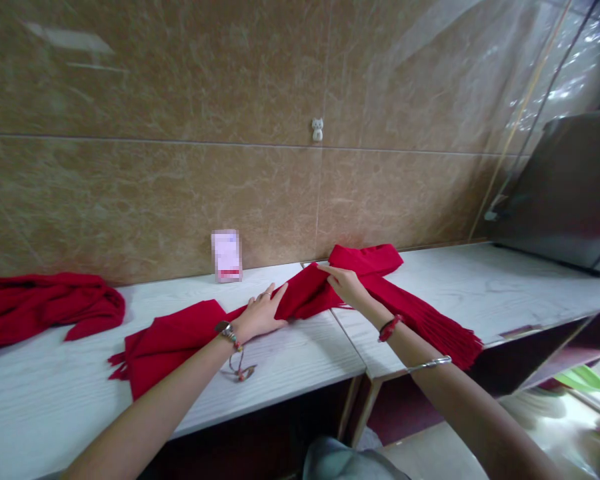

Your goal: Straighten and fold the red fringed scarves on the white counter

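Note:
A red scarf (300, 297) with fringed ends lies twisted across the white tabletop, running from left of my left hand to beyond my right wrist. My left hand (263, 313) rests open on the scarf's narrow middle, fingers apart and thumb spread. Close to it on the right, my right hand (349, 285) pinches the upper edge of the scarf between its fingers; the thumb is mostly hidden. One fringed end (460, 343) hangs over the front edge beneath my right forearm. A folded part (365, 259) lies behind my right hand, near the wall.
Another red cloth (45, 307) lies bunched at the far left. A small pinkish card or box, blurred out (227, 256), stands against the tiled wall. At the right is a large dark appliance (560, 193). Two white tables (300, 373) meet at a seam; a green basin (583, 378) sits below.

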The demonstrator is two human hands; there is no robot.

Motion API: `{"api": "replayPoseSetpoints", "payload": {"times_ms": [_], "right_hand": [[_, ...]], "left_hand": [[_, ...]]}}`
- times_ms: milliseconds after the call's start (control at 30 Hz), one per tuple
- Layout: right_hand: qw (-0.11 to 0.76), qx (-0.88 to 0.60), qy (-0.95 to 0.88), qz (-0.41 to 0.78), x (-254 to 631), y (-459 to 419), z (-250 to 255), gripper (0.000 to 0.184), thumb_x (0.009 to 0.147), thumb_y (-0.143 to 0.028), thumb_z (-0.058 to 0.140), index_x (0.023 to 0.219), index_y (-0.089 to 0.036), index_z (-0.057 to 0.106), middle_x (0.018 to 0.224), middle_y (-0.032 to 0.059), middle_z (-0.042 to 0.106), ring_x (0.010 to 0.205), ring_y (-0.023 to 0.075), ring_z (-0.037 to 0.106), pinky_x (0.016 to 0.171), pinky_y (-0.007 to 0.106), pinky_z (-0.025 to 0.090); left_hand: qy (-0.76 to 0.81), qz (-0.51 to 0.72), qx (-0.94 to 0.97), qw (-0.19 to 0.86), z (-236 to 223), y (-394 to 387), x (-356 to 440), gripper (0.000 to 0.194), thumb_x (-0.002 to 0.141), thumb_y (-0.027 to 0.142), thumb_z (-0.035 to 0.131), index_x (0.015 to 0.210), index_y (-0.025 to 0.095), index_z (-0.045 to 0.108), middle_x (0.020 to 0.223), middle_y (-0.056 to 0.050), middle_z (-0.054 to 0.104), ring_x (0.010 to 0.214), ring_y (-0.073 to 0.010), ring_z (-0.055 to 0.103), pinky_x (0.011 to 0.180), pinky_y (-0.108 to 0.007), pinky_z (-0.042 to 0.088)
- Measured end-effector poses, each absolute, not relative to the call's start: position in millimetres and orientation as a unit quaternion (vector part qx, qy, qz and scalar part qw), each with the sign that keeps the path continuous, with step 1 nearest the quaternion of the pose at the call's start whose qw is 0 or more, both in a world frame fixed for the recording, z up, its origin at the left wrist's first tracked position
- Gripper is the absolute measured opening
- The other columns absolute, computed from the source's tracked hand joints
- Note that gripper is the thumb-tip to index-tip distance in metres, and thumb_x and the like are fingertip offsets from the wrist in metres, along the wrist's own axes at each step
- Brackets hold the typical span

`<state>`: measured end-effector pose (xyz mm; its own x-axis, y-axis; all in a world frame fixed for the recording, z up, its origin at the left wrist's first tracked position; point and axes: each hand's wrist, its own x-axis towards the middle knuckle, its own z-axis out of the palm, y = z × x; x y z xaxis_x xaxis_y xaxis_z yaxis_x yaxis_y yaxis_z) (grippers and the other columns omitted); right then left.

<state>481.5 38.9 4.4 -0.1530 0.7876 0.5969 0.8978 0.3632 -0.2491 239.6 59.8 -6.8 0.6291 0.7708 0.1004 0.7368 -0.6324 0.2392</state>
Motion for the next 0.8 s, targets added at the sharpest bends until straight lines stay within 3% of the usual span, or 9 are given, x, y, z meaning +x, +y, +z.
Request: {"api": "replayPoseSetpoints", "payload": {"times_ms": [133, 267, 333, 400, 533, 600, 700, 800], "right_hand": [[0.400, -0.513, -0.760, 0.001, 434, 31, 29, 0.039, 0.081, -0.014, 0.040, 0.117, -0.016, 0.055, 0.095, 0.0053, 0.068, 0.080, 0.0158, 0.063, 0.075, 0.028, 0.049], [0.359, -0.379, -0.845, 0.122, 392, 21, 30, 0.049, 0.084, -0.025, 0.046, 0.132, -0.018, 0.037, 0.120, 0.0075, 0.057, 0.104, 0.0158, 0.056, 0.087, 0.031, 0.046], [0.324, -0.389, -0.856, 0.109, 386, 22, 18, 0.050, 0.086, -0.028, 0.045, 0.133, -0.017, 0.034, 0.126, 0.0108, 0.052, 0.113, 0.0173, 0.050, 0.092, 0.035, 0.042], [0.275, -0.454, -0.847, 0.038, 389, 28, 0, 0.048, 0.086, -0.029, 0.045, 0.131, -0.015, 0.038, 0.128, 0.0146, 0.049, 0.119, 0.0217, 0.043, 0.097, 0.042, 0.037], [0.147, -0.546, -0.822, -0.069, 407, 38, -37, 0.044, 0.087, -0.033, 0.044, 0.128, -0.016, 0.043, 0.133, 0.0156, 0.042, 0.125, 0.0296, 0.034, 0.095, 0.058, 0.029], [0.116, -0.560, -0.816, -0.081, 415, 40, -48, 0.044, 0.089, -0.035, 0.039, 0.129, -0.018, 0.041, 0.136, 0.0150, 0.039, 0.125, 0.0288, 0.033, 0.094, 0.058, 0.030], [0.094, -0.569, -0.811, -0.099, 424, 39, -55, 0.044, 0.092, -0.034, 0.031, 0.132, -0.019, 0.037, 0.138, 0.0137, 0.036, 0.127, 0.0268, 0.030, 0.095, 0.055, 0.031], [0.081, -0.580, -0.803, -0.114, 431, 38, -56, 0.044, 0.092, -0.034, 0.028, 0.133, -0.021, 0.036, 0.139, 0.0116, 0.035, 0.127, 0.0261, 0.030, 0.097, 0.052, 0.031]], "left_hand": [[0.411, 0.128, 0.897, 0.100, -3, 65, 181, 0.062, 0.070, 0.016, 0.049, 0.131, 0.024, 0.040, 0.135, -0.007, 0.042, 0.117, -0.0247, 0.045, 0.096, -0.032, 0.035], [0.423, 0.171, 0.888, 0.063, 12, 65, 76, 0.050, 0.073, 0.018, 0.034, 0.119, 0.027, 0.053, 0.128, 0.002, 0.050, 0.117, -0.0199, 0.046, 0.103, -0.034, 0.027], [0.427, 0.150, 0.889, 0.069, 20, 59, 23, 0.049, 0.073, 0.024, 0.035, 0.117, 0.030, 0.054, 0.127, 0.007, 0.050, 0.116, -0.0208, 0.046, 0.104, -0.037, 0.026], [0.443, 0.129, 0.884, 0.072, 23, 47, -14, 0.050, 0.074, 0.032, 0.039, 0.123, 0.032, 0.049, 0.131, 0.010, 0.045, 0.119, -0.0234, 0.043, 0.105, -0.038, 0.024], [0.508, 0.150, 0.848, 0.022, 2, 20, -31, 0.080, 0.070, 0.050, 0.052, 0.139, 0.021, 0.024, 0.144, -0.003, 0.027, 0.130, -0.0286, 0.024, 0.106, -0.036, 0.023], [0.527, 0.165, 0.833, -0.017, -15, 12, -27, 0.085, 0.071, 0.053, 0.051, 0.141, 0.019, 0.017, 0.147, -0.006, 0.014, 0.132, -0.0294, 0.017, 0.106, -0.036, 0.022], [0.549, 0.170, 0.816, -0.058, -32, 14, -40, 0.082, 0.075, 0.050, 0.045, 0.141, 0.018, 0.010, 0.148, -0.008, 0.003, 0.131, -0.0302, 0.021, 0.104, -0.038, 0.025], [0.549, 0.130, 0.822, -0.069, -31, 23, -76, 0.072, 0.079, 0.040, 0.037, 0.141, 0.017, 0.007, 0.147, -0.006, 0.015, 0.127, -0.0260, 0.031, 0.101, -0.038, 0.029]]}}
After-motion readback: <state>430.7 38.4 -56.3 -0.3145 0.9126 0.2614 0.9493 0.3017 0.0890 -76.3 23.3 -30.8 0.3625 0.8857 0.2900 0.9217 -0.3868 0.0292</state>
